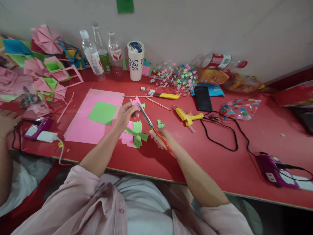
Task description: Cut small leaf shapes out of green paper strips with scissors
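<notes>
Currently, a pink paper piece (135, 102) is pinched between the fingers of the left hand (126, 115), its edge exposed past the tips. Scissors (149, 122) are gripped by the orange handles, right hand (160, 138) fingers wrapped round; blades aimed at the paper, contact unclear. Green scraps (137, 132) are scattered just below, on the worktop (207, 163).

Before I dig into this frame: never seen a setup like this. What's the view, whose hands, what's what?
No machine here: one head-worn camera looks forward and down at the wearer's own bare hands. The right hand holds orange-handled scissors; the left hand holds pink paper at the blades. On the red table lie a green sheet on a larger pink sheet, cut scraps and a yellow glue gun. Another person's hand shows at the left edge.
</notes>
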`<state>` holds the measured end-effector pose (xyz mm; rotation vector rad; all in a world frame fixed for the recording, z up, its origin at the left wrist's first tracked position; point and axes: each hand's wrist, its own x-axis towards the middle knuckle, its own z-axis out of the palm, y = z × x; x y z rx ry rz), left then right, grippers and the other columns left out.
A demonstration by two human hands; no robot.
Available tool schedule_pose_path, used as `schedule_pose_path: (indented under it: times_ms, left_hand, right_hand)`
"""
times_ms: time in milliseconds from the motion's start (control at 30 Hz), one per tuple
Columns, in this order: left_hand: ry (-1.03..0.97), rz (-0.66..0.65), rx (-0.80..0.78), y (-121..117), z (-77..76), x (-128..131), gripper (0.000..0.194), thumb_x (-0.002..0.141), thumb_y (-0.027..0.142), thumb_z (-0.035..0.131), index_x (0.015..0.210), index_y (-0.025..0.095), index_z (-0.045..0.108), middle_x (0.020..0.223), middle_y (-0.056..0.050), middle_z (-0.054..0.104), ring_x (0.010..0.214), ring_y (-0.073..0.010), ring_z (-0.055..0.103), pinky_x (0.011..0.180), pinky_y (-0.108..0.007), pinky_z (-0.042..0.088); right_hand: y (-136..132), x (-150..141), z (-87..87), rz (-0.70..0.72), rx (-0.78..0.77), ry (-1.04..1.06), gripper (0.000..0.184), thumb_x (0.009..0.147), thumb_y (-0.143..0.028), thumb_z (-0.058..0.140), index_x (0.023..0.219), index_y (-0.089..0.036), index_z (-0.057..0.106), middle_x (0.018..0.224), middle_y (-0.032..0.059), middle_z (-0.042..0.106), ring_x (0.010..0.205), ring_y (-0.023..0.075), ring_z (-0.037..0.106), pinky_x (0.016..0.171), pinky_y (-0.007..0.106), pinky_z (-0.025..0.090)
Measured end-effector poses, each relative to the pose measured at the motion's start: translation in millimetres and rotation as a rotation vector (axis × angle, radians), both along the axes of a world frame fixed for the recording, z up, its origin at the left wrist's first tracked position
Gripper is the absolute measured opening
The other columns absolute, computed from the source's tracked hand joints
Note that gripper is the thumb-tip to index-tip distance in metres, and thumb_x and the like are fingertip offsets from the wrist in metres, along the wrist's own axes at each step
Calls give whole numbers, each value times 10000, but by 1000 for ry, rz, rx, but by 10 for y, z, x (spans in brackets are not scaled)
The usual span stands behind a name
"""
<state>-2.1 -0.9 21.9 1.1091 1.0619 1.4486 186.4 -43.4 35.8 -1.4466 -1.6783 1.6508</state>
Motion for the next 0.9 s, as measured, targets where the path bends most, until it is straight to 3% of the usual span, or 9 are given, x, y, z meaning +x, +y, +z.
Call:
schedule_pose_path:
  times_ms: [500,633,900]
  left_hand:
    - [41,52,25,1,68,-52,179,739,217,548,568,162,538,462,44,532,400,-33,472,424,-174,375]
    - [-21,73,12,13,68,-55,187,702,185,574,534,165,495,444,52,526,392,-30,467,422,-169,373]
    - [-199,16,-7,3,-12,48,80,685,199,604,615,174,573,465,57,555,403,-31,486,412,-164,373]
  right_hand:
    - [54,36,-5,38,-11,0,406,736,-569,566,628,-215,398,361,-101,313,249,59,294,293,212,281]
    - [40,40,7,39,-6,4,398,757,-569,534,632,-212,409,370,-93,337,259,60,314,304,209,293]
    - [8,32,-29,75,-5,85,353,808,-509,502,644,-203,437,376,-94,345,279,61,340,359,221,362]
